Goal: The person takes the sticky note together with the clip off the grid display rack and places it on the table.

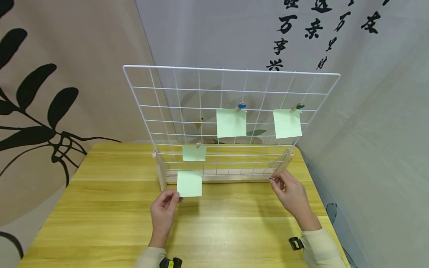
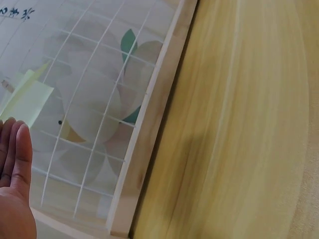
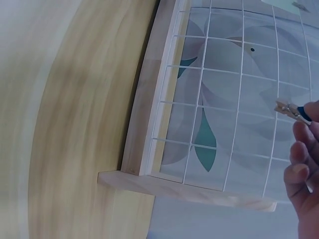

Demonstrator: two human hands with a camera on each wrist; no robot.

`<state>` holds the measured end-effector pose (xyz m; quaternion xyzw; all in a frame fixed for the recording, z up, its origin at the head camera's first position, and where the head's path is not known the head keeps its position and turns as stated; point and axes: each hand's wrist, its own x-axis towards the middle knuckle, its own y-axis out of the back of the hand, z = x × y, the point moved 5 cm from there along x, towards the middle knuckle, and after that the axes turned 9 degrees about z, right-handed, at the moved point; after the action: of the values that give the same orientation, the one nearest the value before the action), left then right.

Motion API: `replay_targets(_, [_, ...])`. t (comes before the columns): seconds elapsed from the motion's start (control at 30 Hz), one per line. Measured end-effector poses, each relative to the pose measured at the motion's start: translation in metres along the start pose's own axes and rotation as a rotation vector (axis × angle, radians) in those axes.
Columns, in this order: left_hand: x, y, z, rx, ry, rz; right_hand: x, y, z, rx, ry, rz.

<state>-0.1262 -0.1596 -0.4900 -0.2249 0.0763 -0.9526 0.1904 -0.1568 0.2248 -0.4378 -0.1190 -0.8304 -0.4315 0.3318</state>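
My left hand [image 1: 162, 216] pinches a pale green paper note [image 1: 189, 183] by its lower left corner, in front of the lower left of a white wire grid [image 1: 231, 70]. My right hand [image 1: 292, 195] is near the grid's lower right corner. Between its thumb and fingers is a small wooden clothespin [image 3: 289, 109] with a dark blue end. Higher on the grid, one note [image 1: 231, 123] hangs from a blue-heart clothespin [image 1: 241, 106]. Another note [image 1: 287, 124] hangs at the right from a green-topped clothespin [image 1: 297, 107]. A third note [image 1: 194, 153] hangs lower left under a pale clip [image 1: 199, 145].
The grid stands in a wooden base [image 1: 234, 178] on a yellow wood-grain table [image 1: 228, 230]. Behind it hang curtains, one with black leaves [image 1: 33, 85] and one with black characters [image 1: 279, 44]. The table's right edge runs close to my right arm.
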Motion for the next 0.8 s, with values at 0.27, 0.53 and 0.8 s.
replay_targets(0.27, [-0.003,0.004,-0.004,0.004,0.030,0.013,-0.004,-0.002,0.002,-0.002,-0.026,-0.007])
replay_targets(0.53, [-0.007,0.010,-0.012,0.072,0.104,0.043,-0.007,-0.004,0.001,0.014,-0.014,-0.003])
replay_targets(0.8, [-0.007,0.007,-0.001,0.116,0.131,0.047,-0.009,-0.007,0.001,0.016,-0.037,-0.021])
